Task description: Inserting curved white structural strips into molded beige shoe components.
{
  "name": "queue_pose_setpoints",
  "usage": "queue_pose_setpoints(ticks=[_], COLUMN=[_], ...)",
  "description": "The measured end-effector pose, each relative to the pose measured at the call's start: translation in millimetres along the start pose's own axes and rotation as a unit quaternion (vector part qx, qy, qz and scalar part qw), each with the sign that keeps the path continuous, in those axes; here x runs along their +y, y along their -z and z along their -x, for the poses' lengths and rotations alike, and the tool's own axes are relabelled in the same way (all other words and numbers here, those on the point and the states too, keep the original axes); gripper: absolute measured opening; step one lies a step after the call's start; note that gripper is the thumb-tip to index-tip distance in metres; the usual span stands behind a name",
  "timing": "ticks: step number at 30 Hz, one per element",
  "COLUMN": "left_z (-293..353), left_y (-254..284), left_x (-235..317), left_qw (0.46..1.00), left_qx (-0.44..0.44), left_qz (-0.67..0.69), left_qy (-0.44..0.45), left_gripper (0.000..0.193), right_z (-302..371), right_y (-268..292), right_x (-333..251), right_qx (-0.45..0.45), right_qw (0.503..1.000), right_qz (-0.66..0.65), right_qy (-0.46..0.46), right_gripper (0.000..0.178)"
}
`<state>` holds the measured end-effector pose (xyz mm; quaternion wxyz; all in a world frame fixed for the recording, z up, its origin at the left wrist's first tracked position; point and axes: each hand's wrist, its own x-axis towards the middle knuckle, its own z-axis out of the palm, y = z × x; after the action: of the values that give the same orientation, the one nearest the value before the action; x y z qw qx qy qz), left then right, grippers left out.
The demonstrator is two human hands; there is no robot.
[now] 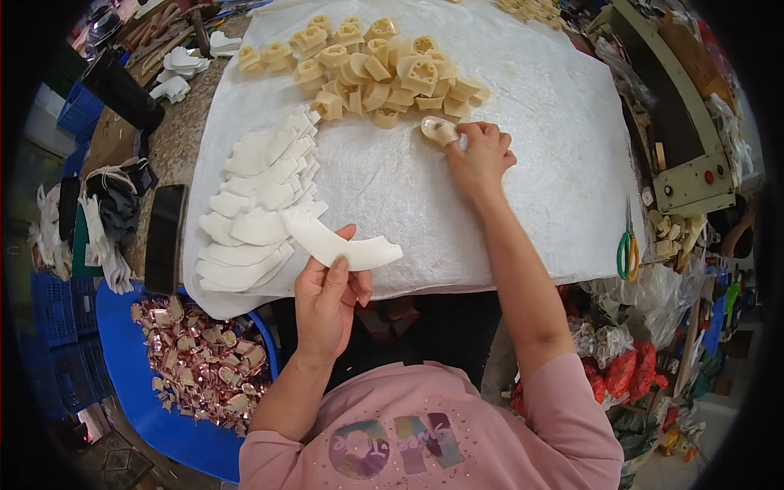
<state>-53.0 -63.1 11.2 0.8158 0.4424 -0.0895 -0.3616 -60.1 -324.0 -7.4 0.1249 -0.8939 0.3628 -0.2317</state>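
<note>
My left hand (329, 298), near the table's front edge, pinches a white curved strip (371, 254) between thumb and fingers. The strip looks like a thin heel cover. My right hand (482, 159) is closed on a beige shoe heel (439, 131), which lies tilted with its hollowed, shiny face up; part of it is hidden by the fingers. Just beyond that hand a heap of beige heels (376, 69) spreads over the back of the table. Left of the middle, more white strips (257, 204) are laid overlapping in a long fanned stack.
A white woven sheet (539, 204) covers the table. At its right edge lie scissors (628, 253) with green and orange handles; at its left, a black phone (166, 237). Below left stands a blue basin (135, 384) of pink metallic pieces (204, 359). A greenish machine frame (694, 184) borders the right.
</note>
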Motion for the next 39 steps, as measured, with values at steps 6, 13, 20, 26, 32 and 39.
queue_pose_setpoints(ticks=[6, 13, 20, 26, 32, 39], left_z=[-2.3, 1.5, 6.0, 13.3, 26.1, 29.9], left_y=[-3.7, 7.3, 7.2, -9.4, -24.7, -24.0], left_x=[-3.5, 0.8, 1.0, -6.7, 3.2, 3.7], left_qw=[1.0, 1.0, 0.999, 0.996, 0.999, 0.999], left_qx=[0.001, -0.009, -0.007, 0.023, -0.038, -0.034], left_qz=[-0.003, -0.016, -0.04, -0.057, -0.004, -0.027], left_qy=[-0.021, -0.014, -0.028, -0.059, -0.035, -0.028], left_gripper=[0.038, 0.042, 0.044, 0.042, 0.041, 0.041], right_z=[20.0, 68.2, 99.0, 133.0, 138.2, 138.4], right_y=[-1.0, 60.2, 52.1, 74.0, 52.9, 53.9], right_x=[-19.7, -35.3, -17.6, -58.8, -59.4, -58.1], right_qx=[-0.044, -0.172, -0.077, -0.025, 0.082, 0.075], right_qw=[0.945, 0.948, 0.944, 0.841, 0.825, 0.826], right_qz=[-0.318, -0.076, -0.279, -0.498, -0.467, -0.465], right_qy=[0.068, 0.256, 0.161, 0.209, 0.309, 0.31], right_gripper=[0.024, 0.037, 0.047, 0.038, 0.047, 0.049])
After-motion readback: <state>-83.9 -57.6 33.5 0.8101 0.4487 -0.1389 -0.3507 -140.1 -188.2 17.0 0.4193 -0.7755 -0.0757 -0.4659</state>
